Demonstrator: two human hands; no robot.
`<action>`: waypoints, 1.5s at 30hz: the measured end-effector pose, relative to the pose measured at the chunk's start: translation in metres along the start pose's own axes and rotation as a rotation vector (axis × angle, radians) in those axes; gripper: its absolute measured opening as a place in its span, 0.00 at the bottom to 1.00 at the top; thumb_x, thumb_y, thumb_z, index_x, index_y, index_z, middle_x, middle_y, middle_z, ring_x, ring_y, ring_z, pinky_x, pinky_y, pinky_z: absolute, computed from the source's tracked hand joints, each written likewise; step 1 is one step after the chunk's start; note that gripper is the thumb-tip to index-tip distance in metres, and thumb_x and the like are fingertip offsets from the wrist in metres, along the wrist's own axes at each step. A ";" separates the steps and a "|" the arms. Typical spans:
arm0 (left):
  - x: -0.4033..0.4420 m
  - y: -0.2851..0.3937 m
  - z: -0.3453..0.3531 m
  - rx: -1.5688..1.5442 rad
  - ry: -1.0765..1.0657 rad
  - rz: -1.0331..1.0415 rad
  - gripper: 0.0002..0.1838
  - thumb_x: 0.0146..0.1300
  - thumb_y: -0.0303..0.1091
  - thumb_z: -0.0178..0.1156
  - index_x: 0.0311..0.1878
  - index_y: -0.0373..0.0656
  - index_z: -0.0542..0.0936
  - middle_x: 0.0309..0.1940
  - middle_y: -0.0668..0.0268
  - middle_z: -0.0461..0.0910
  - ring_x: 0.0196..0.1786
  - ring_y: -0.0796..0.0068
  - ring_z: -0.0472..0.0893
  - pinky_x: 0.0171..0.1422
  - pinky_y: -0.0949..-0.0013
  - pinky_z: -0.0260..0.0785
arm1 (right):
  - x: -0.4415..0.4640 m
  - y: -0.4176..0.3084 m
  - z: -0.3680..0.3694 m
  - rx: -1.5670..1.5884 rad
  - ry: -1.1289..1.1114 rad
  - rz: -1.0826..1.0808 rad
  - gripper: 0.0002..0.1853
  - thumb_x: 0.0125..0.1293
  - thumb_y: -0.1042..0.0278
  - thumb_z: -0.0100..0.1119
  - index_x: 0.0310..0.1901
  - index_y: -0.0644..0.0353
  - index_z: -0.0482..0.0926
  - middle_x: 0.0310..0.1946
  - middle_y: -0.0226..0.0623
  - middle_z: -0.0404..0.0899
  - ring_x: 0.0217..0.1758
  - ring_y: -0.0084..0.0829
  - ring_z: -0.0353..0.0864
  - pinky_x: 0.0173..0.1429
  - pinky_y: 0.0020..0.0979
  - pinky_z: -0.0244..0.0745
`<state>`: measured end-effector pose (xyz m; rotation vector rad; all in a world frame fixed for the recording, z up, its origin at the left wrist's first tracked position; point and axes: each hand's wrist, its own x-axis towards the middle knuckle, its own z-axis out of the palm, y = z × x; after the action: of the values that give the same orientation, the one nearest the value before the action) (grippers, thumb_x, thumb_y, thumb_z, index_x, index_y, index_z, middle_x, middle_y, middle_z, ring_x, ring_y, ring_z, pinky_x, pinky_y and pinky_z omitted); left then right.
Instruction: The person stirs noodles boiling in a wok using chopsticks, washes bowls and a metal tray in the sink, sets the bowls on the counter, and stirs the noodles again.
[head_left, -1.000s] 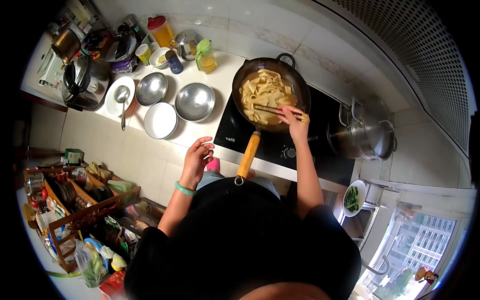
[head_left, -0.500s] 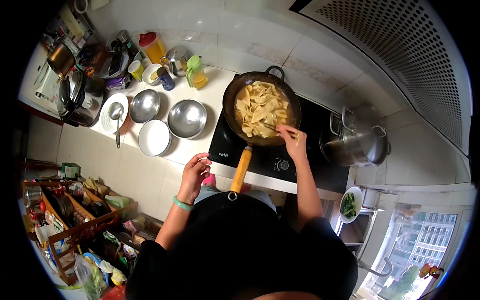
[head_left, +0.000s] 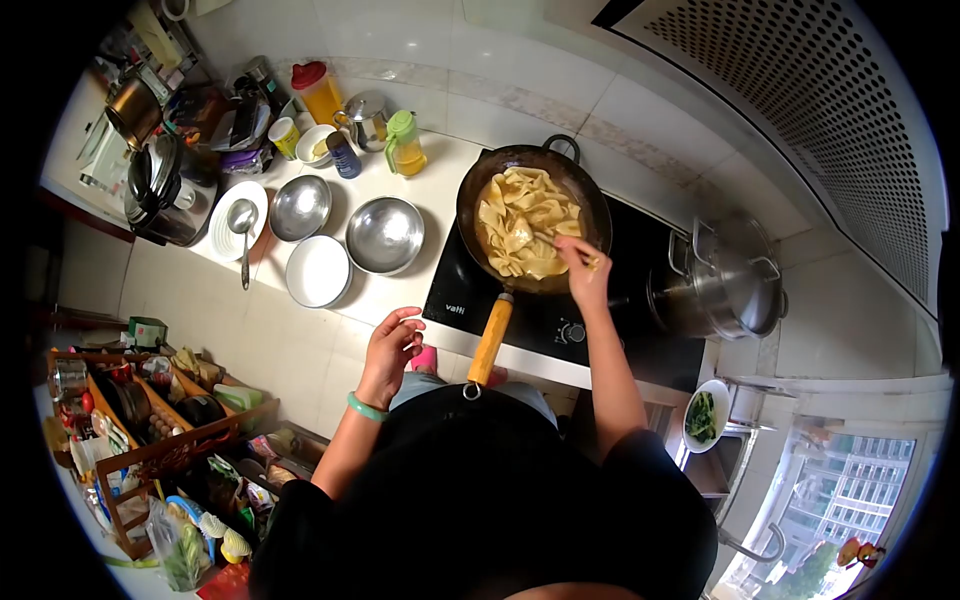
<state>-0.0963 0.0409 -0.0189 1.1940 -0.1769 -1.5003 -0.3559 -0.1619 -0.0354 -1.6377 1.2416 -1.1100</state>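
white tiles rise behind the black stovetop (head_left: pixel 640 318), where the wok (head_left: pixel 478 248) of wide noodles (head_left: pixel 528 222) sits. the right hand (head_left: pixel 586 270) grips chopsticks (head_left: pixel 545 238), its fingers closed round them; their tips are hard to make out among the noodles. the chopsticks slant over the wok, tips toward its middle. the wok's wooden handle (head_left: pixel 490 340) points toward the person's black shirt (head_left: pixel 480 480). the left hand (head_left: pixel 393 350) hovers, fingers loosely curled, holding nothing visible.
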 end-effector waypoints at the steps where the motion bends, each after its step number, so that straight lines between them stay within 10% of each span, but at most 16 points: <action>1: -0.001 0.000 0.000 -0.001 0.003 0.002 0.13 0.62 0.24 0.48 0.49 0.42 0.74 0.33 0.70 0.76 0.30 0.84 0.71 0.37 0.79 0.64 | -0.006 0.002 0.004 -0.124 -0.069 -0.040 0.10 0.65 0.72 0.55 0.40 0.72 0.79 0.37 0.41 0.81 0.41 0.30 0.82 0.47 0.26 0.77; 8: -0.003 0.001 -0.001 0.006 0.000 0.009 0.13 0.62 0.25 0.47 0.50 0.42 0.72 0.32 0.70 0.74 0.31 0.83 0.71 0.36 0.79 0.63 | -0.031 -0.045 0.017 0.296 -0.086 0.184 0.09 0.64 0.74 0.55 0.39 0.72 0.80 0.35 0.38 0.83 0.38 0.23 0.81 0.44 0.23 0.76; 26: 0.001 -0.002 0.002 0.018 -0.006 -0.005 0.13 0.61 0.24 0.48 0.49 0.42 0.73 0.32 0.71 0.75 0.30 0.84 0.71 0.36 0.79 0.64 | -0.025 -0.028 -0.015 -0.198 -0.187 -0.049 0.07 0.61 0.72 0.58 0.38 0.66 0.82 0.32 0.42 0.83 0.35 0.24 0.83 0.42 0.25 0.75; 37: 0.001 -0.001 -0.002 0.004 0.012 0.016 0.13 0.61 0.24 0.48 0.49 0.42 0.74 0.33 0.70 0.76 0.30 0.84 0.71 0.36 0.78 0.65 | 0.010 -0.009 -0.068 -0.018 0.337 0.090 0.07 0.62 0.75 0.56 0.38 0.69 0.81 0.34 0.37 0.82 0.35 0.24 0.81 0.43 0.23 0.77; 45: -0.001 -0.001 0.003 0.008 -0.019 0.010 0.13 0.62 0.26 0.49 0.50 0.43 0.73 0.33 0.72 0.75 0.31 0.84 0.71 0.37 0.79 0.64 | 0.002 0.006 -0.002 -0.065 0.082 0.016 0.08 0.62 0.74 0.57 0.38 0.70 0.80 0.35 0.39 0.84 0.38 0.21 0.80 0.46 0.23 0.73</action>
<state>-0.0996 0.0411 -0.0176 1.1833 -0.2018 -1.5037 -0.3590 -0.1653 -0.0403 -1.6416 1.3544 -1.1479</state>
